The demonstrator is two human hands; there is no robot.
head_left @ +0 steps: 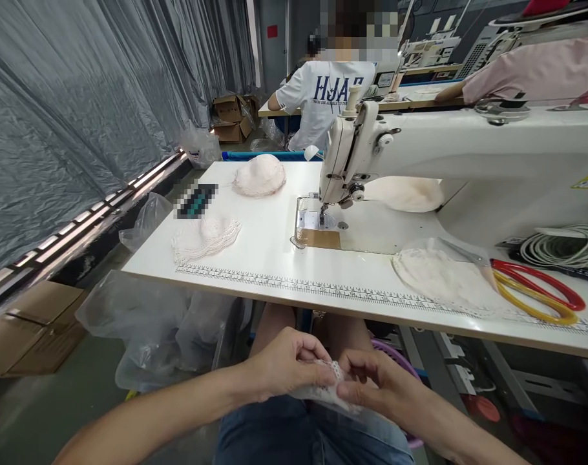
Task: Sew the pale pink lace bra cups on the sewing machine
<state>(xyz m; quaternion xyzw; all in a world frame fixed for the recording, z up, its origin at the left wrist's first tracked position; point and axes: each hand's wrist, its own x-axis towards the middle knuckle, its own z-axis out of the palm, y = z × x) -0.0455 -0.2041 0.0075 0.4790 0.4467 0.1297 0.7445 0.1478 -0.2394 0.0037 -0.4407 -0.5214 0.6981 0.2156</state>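
Note:
Above my lap, a piece of white lace fabric [330, 391] is pinched between both hands. My left hand [294, 365] closes on its left side, thumb over the lace edge. On the right side, my right hand [374, 381] grips the same piece with thumb and fingers. Parts of the fabric are hidden behind the fingers. In front stands a white sewing machine [420, 148] on a white table [265, 239] with a printed ruler along its near edge. Cream lace-edged pieces lie on the tabletop: a rounded one [260, 174], a scalloped one [207, 237] and another [439, 274] at the right.
Scissors [536, 290] with red and yellow handles rest at the table's right, near coiled pale cord [565, 247]. Clear plastic bags [139, 323] and a cardboard box [32, 326] are at the left. A person in a white shirt [318, 90] sits ahead.

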